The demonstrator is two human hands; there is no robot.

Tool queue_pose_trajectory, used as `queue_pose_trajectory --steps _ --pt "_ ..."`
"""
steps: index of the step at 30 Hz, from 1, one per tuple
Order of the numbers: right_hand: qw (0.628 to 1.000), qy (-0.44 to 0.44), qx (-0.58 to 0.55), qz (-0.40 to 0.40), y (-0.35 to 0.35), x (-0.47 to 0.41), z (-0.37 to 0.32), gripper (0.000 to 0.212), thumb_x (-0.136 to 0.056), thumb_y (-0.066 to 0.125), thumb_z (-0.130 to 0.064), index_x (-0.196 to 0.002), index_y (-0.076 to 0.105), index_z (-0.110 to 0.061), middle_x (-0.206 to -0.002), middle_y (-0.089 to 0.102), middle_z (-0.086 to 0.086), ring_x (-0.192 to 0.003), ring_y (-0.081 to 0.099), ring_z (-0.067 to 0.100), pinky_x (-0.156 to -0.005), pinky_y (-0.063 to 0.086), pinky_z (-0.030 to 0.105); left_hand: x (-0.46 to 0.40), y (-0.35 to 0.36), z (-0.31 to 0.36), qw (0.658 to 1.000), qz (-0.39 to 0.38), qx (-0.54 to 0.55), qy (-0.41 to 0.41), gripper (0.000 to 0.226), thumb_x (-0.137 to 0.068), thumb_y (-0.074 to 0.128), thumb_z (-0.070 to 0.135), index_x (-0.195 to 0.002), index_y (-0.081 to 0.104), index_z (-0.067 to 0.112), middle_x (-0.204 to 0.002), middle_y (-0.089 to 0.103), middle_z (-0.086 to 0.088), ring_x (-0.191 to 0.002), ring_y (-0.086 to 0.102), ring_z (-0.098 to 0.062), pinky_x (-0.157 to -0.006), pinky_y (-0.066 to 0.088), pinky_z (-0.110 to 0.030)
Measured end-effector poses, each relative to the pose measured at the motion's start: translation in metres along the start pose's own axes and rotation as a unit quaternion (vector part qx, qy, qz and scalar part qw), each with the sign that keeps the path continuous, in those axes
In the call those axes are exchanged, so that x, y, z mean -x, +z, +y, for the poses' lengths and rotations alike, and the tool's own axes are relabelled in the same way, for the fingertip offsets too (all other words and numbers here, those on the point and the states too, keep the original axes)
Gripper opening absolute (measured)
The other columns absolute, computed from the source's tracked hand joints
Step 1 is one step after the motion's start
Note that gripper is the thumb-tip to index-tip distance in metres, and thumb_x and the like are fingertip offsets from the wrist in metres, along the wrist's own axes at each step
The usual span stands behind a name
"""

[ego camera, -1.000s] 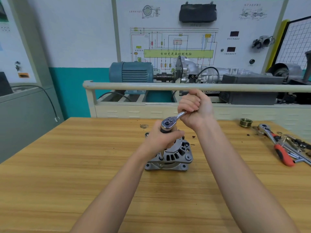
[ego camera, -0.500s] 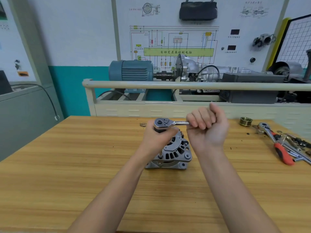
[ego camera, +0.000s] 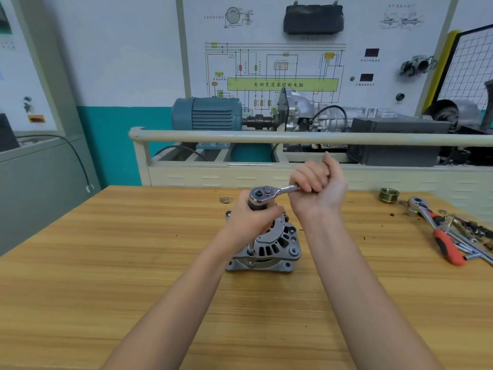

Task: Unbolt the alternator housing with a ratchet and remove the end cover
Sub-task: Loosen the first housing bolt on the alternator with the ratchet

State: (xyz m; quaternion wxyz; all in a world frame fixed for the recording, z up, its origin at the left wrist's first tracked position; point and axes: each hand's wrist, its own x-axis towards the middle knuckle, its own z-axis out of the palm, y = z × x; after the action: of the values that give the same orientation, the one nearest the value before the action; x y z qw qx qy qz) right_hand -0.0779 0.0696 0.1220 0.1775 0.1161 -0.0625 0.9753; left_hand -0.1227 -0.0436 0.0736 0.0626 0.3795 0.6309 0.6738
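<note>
Both hands grip as before — ratchet (ego camera: 269, 194) handle swung slightly farther back.

Readable text is on the white wiring-diagram panel (ego camera: 314, 49), up and behind the hands. Its yellow-green bar (ego camera: 282, 84) reads "自动变速器控制电脑". Small "O/D" mark at the diagram's upper left, near the red line. Other captions on the panel, under the two dark displays (ego camera: 372, 52) and beside the top sketches, are too small to read. Orange label (ego camera: 36, 119) on the wall board far left of the hands: blurred, illegible. No legible brand or number on the tools or parts on the counter (ego camera: 133, 263).
</note>
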Motion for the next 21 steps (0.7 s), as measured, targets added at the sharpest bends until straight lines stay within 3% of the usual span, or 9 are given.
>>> queue_pose_trajectory --steps 5,9,12,17,21 --pt "0.979 -0.168 0.117 -0.018 -0.005 0.05 0.009 0.051 -0.099 0.036 -0.015 -0.048 0.034 -0.019 -0.042 0.026 -0.005 -0.038 0.025 0.01 -0.04 0.031 0.022 0.001 0.009 -0.004 0.993 0.108 0.016 0.035 0.051 -0.082 0.057 -0.007 -0.049 0.038 0.027 -0.044 0.03 0.01 -0.041 0.022 -0.007 -0.039 0.021 -0.018" --pt "0.966 -0.197 0.155 -0.059 -0.009 0.062 0.014 0.049 -0.098 0.035 -0.014 -0.049 0.033 -0.018 -0.043 0.028 -0.003 -0.042 0.027 0.013 -0.046 0.035 0.025 0.003 0.013 -0.005 0.987 0.15 0.01 0.051 0.05 -0.079 0.058 -0.004 -0.045 0.036 0.026 -0.044 0.03 0.011 -0.041 0.022 -0.006 -0.039 0.022 -0.017" --pt "0.982 -0.116 0.143 -0.046 -0.005 0.044 0.003 0.052 -0.097 0.036 -0.015 -0.044 0.034 -0.02 -0.039 0.026 -0.006 -0.036 0.025 0.01 -0.04 0.031 0.022 0.007 0.002 -0.003 0.997 0.067 -0.024 0.038 0.047 -0.082 0.061 -0.003 -0.048 0.041 0.023 -0.045 0.034 0.01 -0.041 0.027 -0.008 -0.042 0.026 -0.018" --pt "0.982 0.134 0.127 -0.033 0.008 0.0 -0.012 0.043 -0.086 0.044 -0.013 -0.044 0.033 -0.018 -0.035 0.027 -0.007 -0.03 0.026 0.007 -0.034 0.026 0.018 0.012 -0.014 0.009 0.989 -0.121 -0.064 0.047 0.033 -0.08 0.068 0.014 -0.052 0.052 0.018 -0.042 0.047 0.004 -0.039 0.042 -0.015 -0.048 0.039 -0.025" --pt "0.975 0.19 0.116 -0.01 0.014 -0.017 -0.008 0.044 -0.089 0.043 -0.012 -0.046 0.032 -0.018 -0.035 0.026 -0.008 -0.028 0.025 0.006 -0.032 0.022 0.016 0.008 -0.008 0.01 0.988 -0.15 -0.007 0.019 0.037 -0.076 0.069 0.023 -0.046 0.047 0.027 -0.041 0.038 0.011 -0.036 0.032 -0.007 -0.042 0.029 -0.019"
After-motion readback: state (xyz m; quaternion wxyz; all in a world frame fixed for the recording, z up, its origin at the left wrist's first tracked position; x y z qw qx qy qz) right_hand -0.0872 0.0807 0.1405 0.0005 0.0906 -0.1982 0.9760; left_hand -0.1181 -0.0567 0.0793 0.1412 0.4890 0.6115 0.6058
